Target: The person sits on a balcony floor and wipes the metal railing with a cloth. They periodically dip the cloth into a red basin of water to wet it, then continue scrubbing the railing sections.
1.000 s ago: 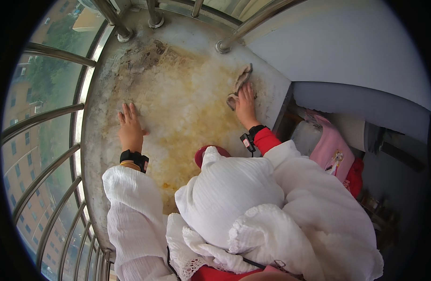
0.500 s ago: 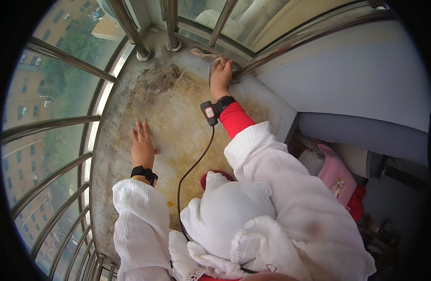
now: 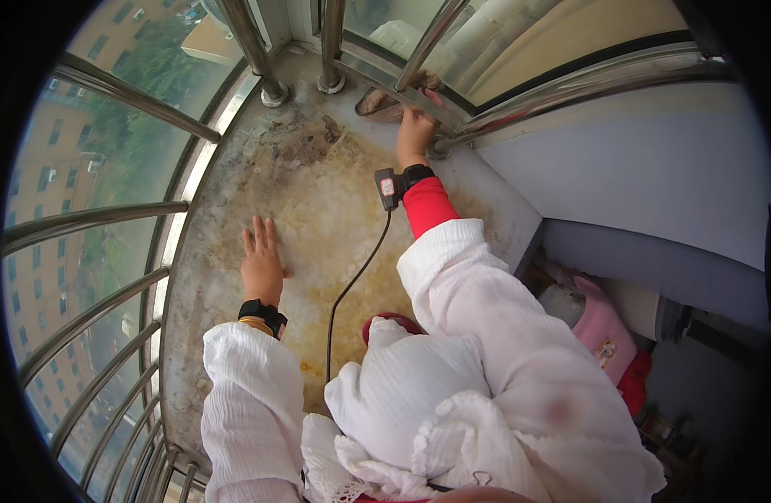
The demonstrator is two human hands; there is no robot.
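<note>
Daylight enters through a clear glass window [image 3: 121, 256] behind shiny round metal bars [image 3: 96, 218] at frame left, with a tan multi-storey building [image 3: 67, 142] and green trees [image 3: 163, 67] outside, opposite a smooth pale-grey wall [image 3: 645, 159] at upper right.

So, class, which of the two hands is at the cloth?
The right hand, beside the metal railing, at the cloth; the left hand lies flat on the stained surface, well away.
</note>
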